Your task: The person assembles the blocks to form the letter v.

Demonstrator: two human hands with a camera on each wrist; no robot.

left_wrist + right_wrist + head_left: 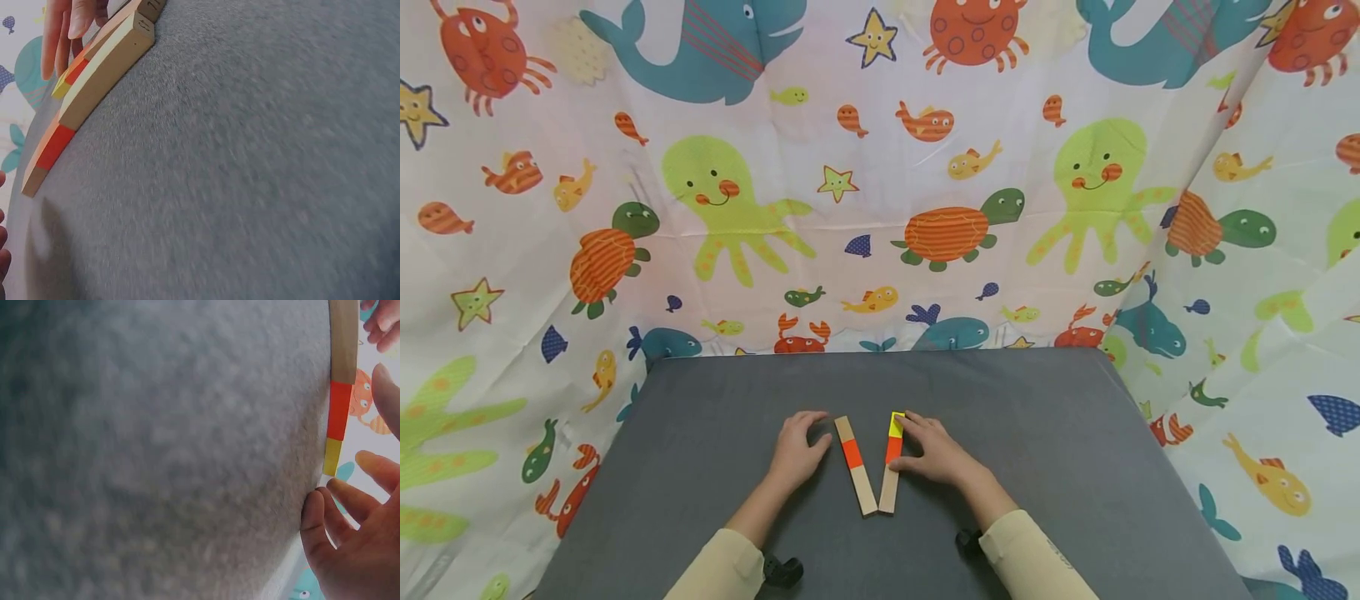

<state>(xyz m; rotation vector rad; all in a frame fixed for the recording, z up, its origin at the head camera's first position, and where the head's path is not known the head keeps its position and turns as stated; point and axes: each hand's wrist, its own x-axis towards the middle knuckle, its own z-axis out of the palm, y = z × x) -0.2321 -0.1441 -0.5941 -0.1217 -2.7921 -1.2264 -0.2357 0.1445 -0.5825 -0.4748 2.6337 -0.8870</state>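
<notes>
Two slim wooden sticks lie on the grey cloth in a V, their near ends close together. The left stick (pixel 863 490) is plain wood with an orange-red band; the right stick (pixel 887 490) has an orange-red band and a yellow far end. My left hand (pixel 796 454) rests left of the left stick, fingers loosely curved, apart from it and holding nothing. My right hand (pixel 938 454) is spread at the right stick, forefinger by the yellow end and thumb by the red band. Whether they touch it, I cannot tell. Small dark marks show on the near ends in the left wrist view.
A grey cloth-covered table (pixel 1037 433) lies under both hands. Behind it and at the sides hangs a white curtain (pixel 865 292) printed with sea animals. Dark straps with small devices (pixel 782 572) sit at my wrists, below the cream sleeves.
</notes>
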